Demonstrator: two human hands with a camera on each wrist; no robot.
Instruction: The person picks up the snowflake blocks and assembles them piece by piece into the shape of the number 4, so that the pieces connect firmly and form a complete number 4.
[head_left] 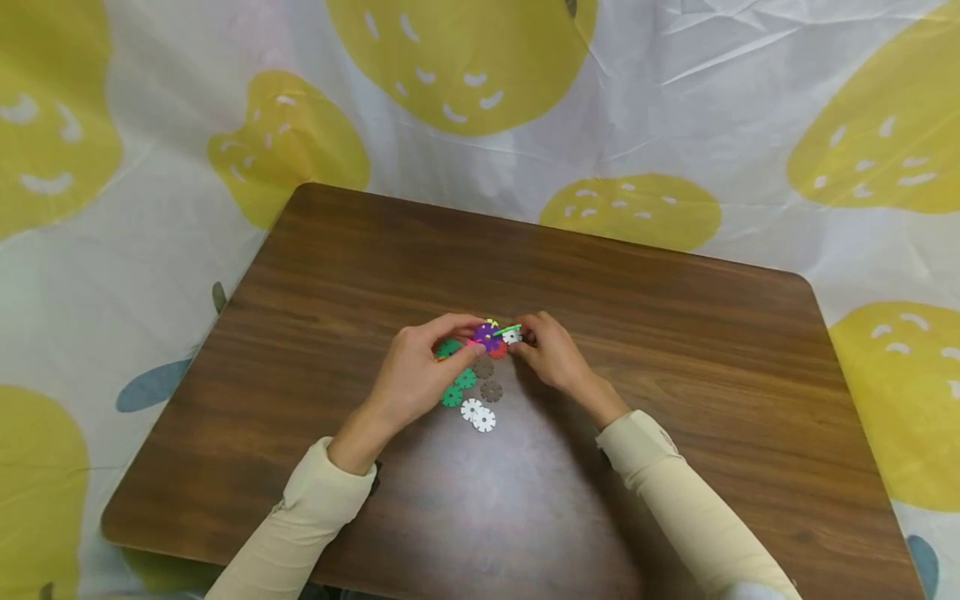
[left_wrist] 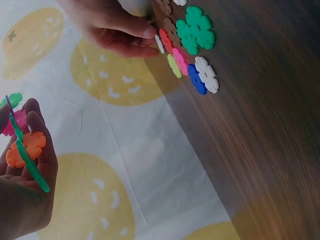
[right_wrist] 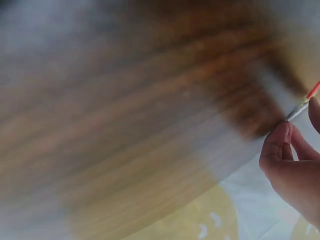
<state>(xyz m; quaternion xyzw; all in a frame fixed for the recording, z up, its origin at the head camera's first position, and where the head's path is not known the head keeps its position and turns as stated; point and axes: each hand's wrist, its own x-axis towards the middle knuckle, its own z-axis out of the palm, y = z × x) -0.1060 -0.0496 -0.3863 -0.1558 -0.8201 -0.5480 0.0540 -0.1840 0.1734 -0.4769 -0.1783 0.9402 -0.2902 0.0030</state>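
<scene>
My left hand (head_left: 416,367) grips a cluster of joined, notched plastic discs. A purple disc (head_left: 487,335) faces up in the head view, with a bright green disc (head_left: 507,330) seen edge-on beside it. In the left wrist view, an orange disc (left_wrist: 27,149), a pink disc (left_wrist: 17,122) and an edge-on green disc (left_wrist: 32,167) show at the left palm. Close by on the right, my right hand (head_left: 551,350) pinches a white disc (head_left: 512,337) between thumb and fingertips. That white disc (right_wrist: 298,111) appears edge-on in the right wrist view.
Below the hands on the brown wooden table (head_left: 675,350) lie loose discs: green (head_left: 452,396), brown (head_left: 491,391) and white (head_left: 483,419). The left wrist view also has a blue disc (left_wrist: 197,80) on the table. A cloth with yellow shapes (head_left: 465,67) hangs behind the far edge.
</scene>
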